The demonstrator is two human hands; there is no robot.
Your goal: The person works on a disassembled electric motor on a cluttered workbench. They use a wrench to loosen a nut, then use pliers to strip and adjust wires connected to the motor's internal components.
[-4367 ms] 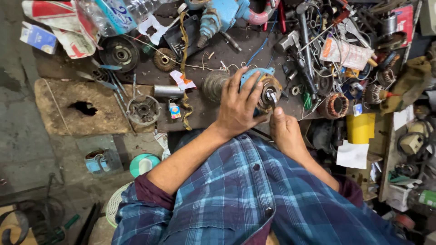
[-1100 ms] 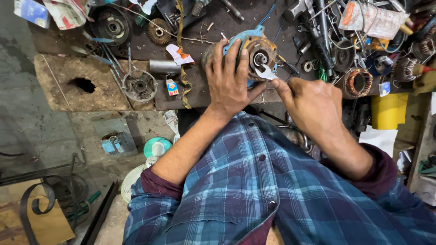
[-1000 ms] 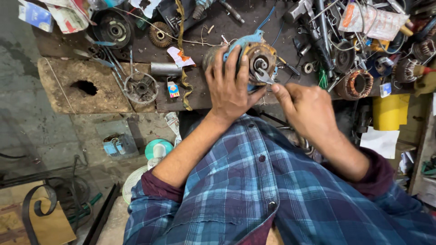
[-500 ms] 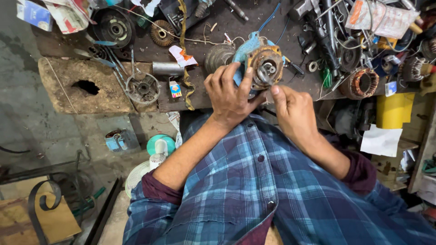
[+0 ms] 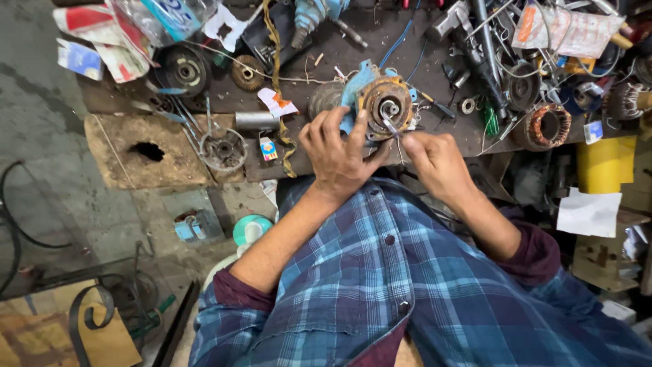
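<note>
Head view: the left hand (image 5: 339, 153) wraps around a round motor housing (image 5: 382, 102) with a blue casing and a rusty copper-coloured face, its grip closed on the housing's left side. The housing sits at the near edge of a dark, cluttered surface (image 5: 435, 64), about the middle of the picture. Just right of it, the right hand (image 5: 435, 160) pinches a thin metal tool (image 5: 392, 129), grip closed, with the tip at the housing's centre hub. Farther right lies a copper-wound stator (image 5: 547, 126). To the left sit a short metal cylinder (image 5: 257, 120) and a wooden board with a hole (image 5: 146, 151).
</note>
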